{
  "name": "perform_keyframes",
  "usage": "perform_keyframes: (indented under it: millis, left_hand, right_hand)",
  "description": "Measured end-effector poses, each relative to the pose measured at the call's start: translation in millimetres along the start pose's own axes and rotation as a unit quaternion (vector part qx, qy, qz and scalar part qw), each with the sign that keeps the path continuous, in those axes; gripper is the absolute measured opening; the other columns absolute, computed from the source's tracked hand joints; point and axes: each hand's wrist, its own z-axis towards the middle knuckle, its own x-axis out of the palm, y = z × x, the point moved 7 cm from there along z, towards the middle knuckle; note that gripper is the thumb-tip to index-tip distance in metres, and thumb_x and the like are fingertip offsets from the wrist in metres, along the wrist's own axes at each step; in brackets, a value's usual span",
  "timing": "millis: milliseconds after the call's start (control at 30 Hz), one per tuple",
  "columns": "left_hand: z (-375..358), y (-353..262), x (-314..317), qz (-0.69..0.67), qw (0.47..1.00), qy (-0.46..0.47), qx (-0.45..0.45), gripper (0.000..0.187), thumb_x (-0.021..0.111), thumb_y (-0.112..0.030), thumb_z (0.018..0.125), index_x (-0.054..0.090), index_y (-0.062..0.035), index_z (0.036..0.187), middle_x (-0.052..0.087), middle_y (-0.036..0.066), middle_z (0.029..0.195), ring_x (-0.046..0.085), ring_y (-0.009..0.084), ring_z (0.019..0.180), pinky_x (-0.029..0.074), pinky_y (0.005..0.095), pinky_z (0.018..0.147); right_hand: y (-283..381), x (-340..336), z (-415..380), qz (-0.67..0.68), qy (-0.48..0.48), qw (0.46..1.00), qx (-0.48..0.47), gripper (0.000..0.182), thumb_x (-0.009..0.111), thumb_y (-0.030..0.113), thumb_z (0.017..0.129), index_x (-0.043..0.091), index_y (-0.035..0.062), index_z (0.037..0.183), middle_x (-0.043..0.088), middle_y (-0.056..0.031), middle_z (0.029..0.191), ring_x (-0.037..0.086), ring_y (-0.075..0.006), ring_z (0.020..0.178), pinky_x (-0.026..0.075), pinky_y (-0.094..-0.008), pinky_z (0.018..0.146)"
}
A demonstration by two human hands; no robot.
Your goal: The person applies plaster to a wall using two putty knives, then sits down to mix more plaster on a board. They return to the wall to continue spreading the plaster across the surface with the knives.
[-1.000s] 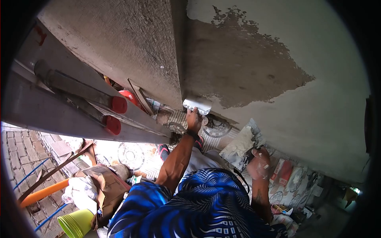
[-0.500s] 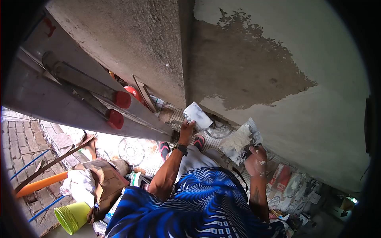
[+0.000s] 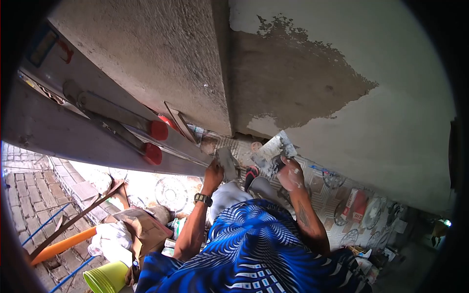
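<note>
My left hand (image 3: 213, 177), with a watch on its wrist, is closed round the near edge of a flat putty blade (image 3: 226, 163), whose grey face is turned partly sideways. To its right, my right hand (image 3: 291, 175), speckled with white putty, grips a broader putty blade (image 3: 279, 146). White and grey smears cover this second blade. The two blades are apart, held in front of my body above the tiled floor. Beyond them rises a wall with a bare grey-brown patch (image 3: 293, 78) ringed by pale coating (image 3: 391, 127); neither blade touches it.
A rough pillar (image 3: 161, 53) meets the wall at a corner. At left leans a large grey panel with red-capped bars (image 3: 159, 130). A yellow-green basket (image 3: 106, 278), cardboard (image 3: 151, 229) and an orange pipe (image 3: 63, 246) lie at lower left. Red-and-white packaging (image 3: 355, 205) lies at right.
The left blade has turned from its broad white face to a darker, slanted one, and that hand moved left and down. The right hand moved left and up; its blade shows less thick putty.
</note>
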Motion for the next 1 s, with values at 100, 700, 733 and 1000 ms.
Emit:
perform_keyframes:
  millis: [100, 700, 733, 1000]
  left_hand:
    - [-15, 3, -18, -0.045, 0.999, 0.006, 0.022, 0.035, 0.058, -0.017, 0.085, 0.054, 0.0039, 0.112, 0.056, 0.022, 0.071, 0.054, 0.0362, 0.063, 0.044, 0.0442, 0.061]
    - [-46, -9, -75, -0.237, 0.964, 0.070, -0.102, 0.029, 0.054, -0.009, 0.093, 0.053, 0.0042, 0.119, 0.065, 0.010, 0.100, 0.057, 0.0127, 0.085, 0.046, 0.0274, 0.074]
    - [-44, -3, -69, -0.254, 0.958, 0.081, -0.103, 0.031, 0.055, -0.010, 0.093, 0.053, 0.0046, 0.120, 0.065, 0.010, 0.104, 0.056, 0.0122, 0.089, 0.045, 0.0272, 0.077]
    - [-21, -24, -70, -0.226, 0.971, 0.070, -0.013, 0.031, 0.059, -0.013, 0.089, 0.056, 0.0028, 0.116, 0.059, 0.008, 0.081, 0.049, 0.0107, 0.069, 0.042, 0.0299, 0.062]
  right_hand:
    - [-49, -50, 41, 0.028, -0.019, 0.999, 0.029, 0.027, 0.063, 0.011, 0.084, 0.059, 0.0008, 0.109, 0.066, -0.0129, 0.105, 0.064, -0.0317, 0.099, 0.048, -0.0491, 0.089]
    - [-88, -26, 82, 0.068, 0.014, 0.997, 0.015, 0.034, 0.054, 0.005, 0.086, 0.055, 0.0023, 0.120, 0.063, -0.0136, 0.115, 0.061, -0.0303, 0.107, 0.048, -0.0474, 0.096]
    - [-82, -23, 77, 0.073, 0.020, 0.997, 0.005, 0.033, 0.054, 0.005, 0.086, 0.055, 0.0018, 0.119, 0.063, -0.0137, 0.114, 0.061, -0.0303, 0.107, 0.048, -0.0472, 0.096]
    - [-44, 11, 41, 0.142, 0.045, 0.985, -0.083, 0.033, 0.058, 0.000, 0.082, 0.057, 0.0017, 0.115, 0.064, -0.0130, 0.112, 0.060, -0.0307, 0.109, 0.043, -0.0471, 0.101]
